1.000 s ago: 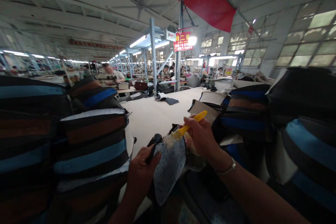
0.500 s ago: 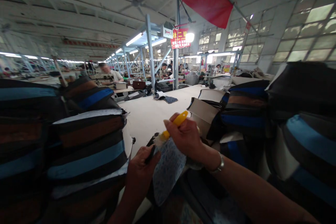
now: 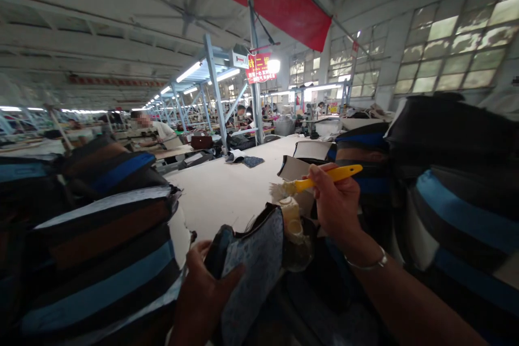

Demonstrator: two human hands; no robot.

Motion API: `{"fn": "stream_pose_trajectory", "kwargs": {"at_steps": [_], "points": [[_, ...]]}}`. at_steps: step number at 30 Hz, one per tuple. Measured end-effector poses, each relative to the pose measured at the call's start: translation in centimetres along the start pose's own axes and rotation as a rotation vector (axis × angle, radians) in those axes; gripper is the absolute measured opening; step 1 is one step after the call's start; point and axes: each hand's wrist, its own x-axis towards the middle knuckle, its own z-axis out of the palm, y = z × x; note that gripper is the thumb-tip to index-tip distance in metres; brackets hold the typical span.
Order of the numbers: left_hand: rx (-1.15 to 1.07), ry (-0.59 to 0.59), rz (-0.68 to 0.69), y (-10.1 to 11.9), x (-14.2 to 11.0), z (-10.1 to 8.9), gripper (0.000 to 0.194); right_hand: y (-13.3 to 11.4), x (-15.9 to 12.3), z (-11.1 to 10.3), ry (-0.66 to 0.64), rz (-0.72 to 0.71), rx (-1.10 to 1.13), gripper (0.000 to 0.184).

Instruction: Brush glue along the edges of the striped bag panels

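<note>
My right hand point(image 3: 335, 203) grips the yellow handle of a brush point(image 3: 324, 177), its pale, clumped bristles pointing left. Just below the bristles stands a glue-crusted, yellowish container point(image 3: 292, 216); whether the bristles touch it I cannot tell. With thumb and fingers, my left hand point(image 3: 206, 281) holds a fabric piece point(image 3: 255, 259) that has a bluish patterned face and a dark edge. Its upper edge curves open toward the table. The lower part of the piece fades into shadow.
Stacks of black, brown and blue fabric pieces point(image 3: 109, 248) rise at the left, with more piles point(image 3: 466, 216) at the right. On the white table point(image 3: 211, 189) lies a small patterned scrap point(image 3: 253, 161). Beyond it, a co-worker point(image 3: 160, 130) sits at another table.
My right hand has lifted the brush off the fabric edge and moved right, over the glue-crusted container. My left hand still holds the fabric, now lower. The view has turned right.
</note>
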Motion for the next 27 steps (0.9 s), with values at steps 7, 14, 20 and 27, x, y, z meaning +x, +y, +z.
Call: {"fn": "stream_pose_trajectory", "kwargs": {"at_steps": [7, 14, 20, 27], "points": [[0.132, -0.032, -0.146, 3.0, 7.7, -1.3, 0.052, 1.6, 2.9, -3.8, 0.195, 0.121, 0.159, 0.032], [0.168, 0.269, 0.048, 8.0, 18.7, 5.8, 0.046, 3.0, 3.8, -5.7, 0.352, 0.259, 0.201, 0.034], [-0.036, 0.166, 0.048, 7.1, 26.6, 18.6, 0.050, 5.4, 2.4, -8.3, 0.425, 0.383, 0.093, 0.034], [-0.123, -0.212, 0.026, 1.6, 26.3, 28.6, 0.066, 7.3, 0.3, -11.2, 0.267, 0.309, -0.207, 0.023]]}}
